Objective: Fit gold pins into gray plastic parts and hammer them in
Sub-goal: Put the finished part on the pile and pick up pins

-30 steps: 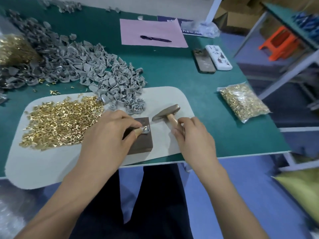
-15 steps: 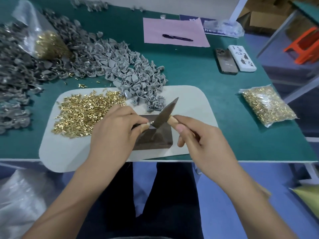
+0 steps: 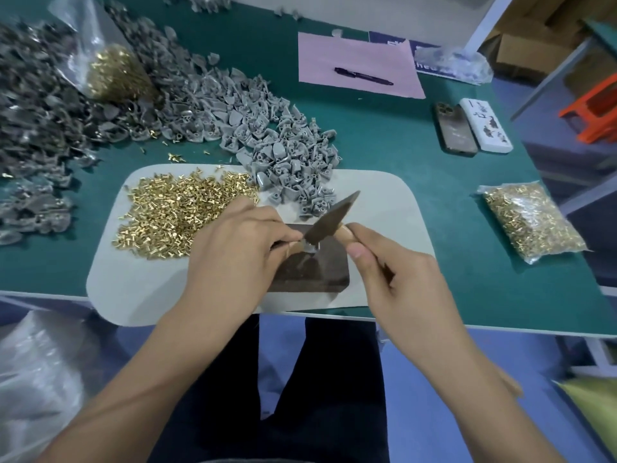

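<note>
The left hand [image 3: 240,248] is pinching 1 gray part [image 3: 310,249] on the block [image 3: 310,275] while the right hand [image 3: 394,275] is gripping the hammer [image 3: 329,217], its head over the part. Beyond the left hand, pins [image 3: 180,212] and parts [image 3: 287,162] are lying in big heaps, so plenty is looking left to do.

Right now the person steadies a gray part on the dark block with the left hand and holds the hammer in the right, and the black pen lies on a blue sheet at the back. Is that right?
Nearly. In the head view the pen lies on a pink sheet, not a blue one. The rest holds: the left hand steadies the gray part on the dark block, and the right hand holds the hammer.
</note>
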Demonstrator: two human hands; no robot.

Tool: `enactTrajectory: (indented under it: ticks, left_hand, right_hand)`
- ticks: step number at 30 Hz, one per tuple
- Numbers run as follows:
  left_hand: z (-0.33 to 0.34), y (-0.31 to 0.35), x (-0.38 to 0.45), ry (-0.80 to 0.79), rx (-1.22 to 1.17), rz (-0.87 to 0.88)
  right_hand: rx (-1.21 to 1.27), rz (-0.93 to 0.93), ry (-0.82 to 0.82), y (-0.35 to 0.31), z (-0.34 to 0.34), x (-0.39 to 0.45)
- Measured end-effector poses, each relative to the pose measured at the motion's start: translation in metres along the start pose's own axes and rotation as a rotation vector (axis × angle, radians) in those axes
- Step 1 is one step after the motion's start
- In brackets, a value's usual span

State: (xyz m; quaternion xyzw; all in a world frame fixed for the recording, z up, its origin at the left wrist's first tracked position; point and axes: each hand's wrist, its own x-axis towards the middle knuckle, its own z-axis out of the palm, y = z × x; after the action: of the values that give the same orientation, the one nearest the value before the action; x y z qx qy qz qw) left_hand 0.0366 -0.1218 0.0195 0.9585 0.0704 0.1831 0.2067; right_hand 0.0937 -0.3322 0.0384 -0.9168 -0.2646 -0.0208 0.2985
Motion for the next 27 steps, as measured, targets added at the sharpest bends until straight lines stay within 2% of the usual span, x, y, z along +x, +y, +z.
enactTrajectory:
  ticks: [2,5,9,12,14,16,19,21,24,27]
  left_hand:
    - [0.000,0.001,0.001,0.005,-0.004,0.000]
    - [-0.001,0.001,0.001,0.007,-0.009,0.000]
    - [-0.002,0.000,0.001,-0.001,-0.011,0.005]
    - [-0.001,0.000,0.000,0.003,-0.029,-0.007]
    - [0.001,0.001,-0.002,0.020,-0.054,-0.024]
    - [0.002,0.002,-0.007,0.017,-0.099,-0.047]
    - [-0.001,0.000,-0.018,0.021,-0.176,-0.086]
    - [-0.006,-0.007,-0.025,0.058,-0.214,-0.120]
    - [-0.016,-0.027,-0.034,0.118,-0.243,-0.193]
    - [-0.027,-0.050,-0.042,0.170,-0.219,-0.285]
  right_hand:
    - [0.020,-0.017,0.064,-0.002,-0.002,0.001]
    - [0.207,-0.008,0.168,-0.003,0.001,-0.002]
    - [0.113,0.054,0.038,0.003,0.007,-0.007]
    - [0.112,0.183,0.160,0.013,0.006,-0.004]
    - [-0.076,0.232,0.229,0.021,0.008,0.001]
    - [-0.185,0.287,0.221,0.029,0.013,0.006]
    - [-0.189,0.321,0.145,0.034,0.021,0.012]
    - [-0.236,0.244,0.181,0.029,0.025,0.017]
    - [-0.071,0.000,0.248,-0.001,0.037,0.032]
    - [0.092,-0.239,0.082,-0.055,0.060,0.049]
